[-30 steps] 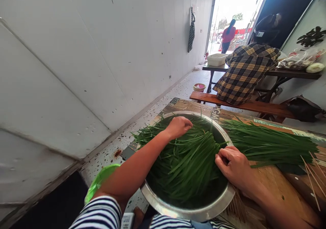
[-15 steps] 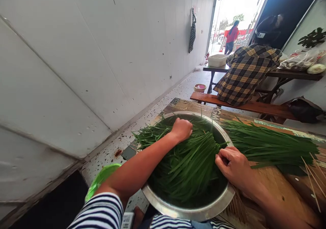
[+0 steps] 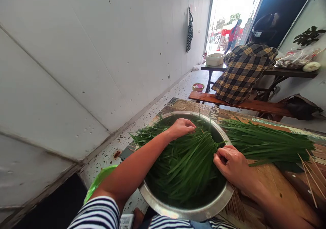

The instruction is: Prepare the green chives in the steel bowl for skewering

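A wide steel bowl sits at the near edge of a wooden table, packed with long flat green leaves. My left hand reaches over the bowl's far side, fingers curled and pinching into the leaves there. My right hand rests at the bowl's right rim, fingers closed on the ends of a bunch of leaves. A second heap of the same green leaves lies on the table to the right, outside the bowl.
Thin bamboo skewers lie at the table's right edge. A person in a plaid shirt sits on a wooden bench beyond, at another table. A white wall runs along the left; a green plastic thing sits on the floor.
My left hand went from a tight fist on the leaves to a looser pinch with fingers reaching right. My right hand stayed at the rim. The view drifted slightly.
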`<action>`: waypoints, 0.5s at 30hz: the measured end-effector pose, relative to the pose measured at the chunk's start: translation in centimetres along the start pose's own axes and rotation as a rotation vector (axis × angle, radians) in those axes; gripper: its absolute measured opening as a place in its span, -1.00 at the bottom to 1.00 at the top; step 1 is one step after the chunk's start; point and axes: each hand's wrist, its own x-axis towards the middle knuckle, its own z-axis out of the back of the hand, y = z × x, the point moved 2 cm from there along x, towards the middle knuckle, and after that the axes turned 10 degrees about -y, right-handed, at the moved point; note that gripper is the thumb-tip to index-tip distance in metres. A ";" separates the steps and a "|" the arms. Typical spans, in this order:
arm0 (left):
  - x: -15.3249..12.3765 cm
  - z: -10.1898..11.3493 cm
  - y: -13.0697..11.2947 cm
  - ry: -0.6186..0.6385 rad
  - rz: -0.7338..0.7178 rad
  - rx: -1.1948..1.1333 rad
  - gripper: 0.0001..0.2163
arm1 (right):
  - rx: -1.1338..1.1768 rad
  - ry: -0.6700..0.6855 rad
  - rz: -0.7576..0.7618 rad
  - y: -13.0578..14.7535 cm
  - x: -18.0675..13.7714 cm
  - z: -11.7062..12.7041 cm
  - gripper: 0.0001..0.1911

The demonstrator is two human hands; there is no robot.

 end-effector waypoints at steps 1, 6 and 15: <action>-0.1 -0.1 0.0 0.016 0.040 -0.050 -0.82 | 0.002 -0.001 0.000 0.0 0.0 0.0 -0.66; -0.4 -0.5 -0.5 0.048 0.077 -0.120 -0.87 | 0.009 -0.006 0.009 0.1 0.1 0.1 -0.66; -0.2 -0.2 -0.3 0.056 -0.077 0.122 -0.70 | 0.018 -0.003 -0.012 0.1 0.1 0.1 -0.65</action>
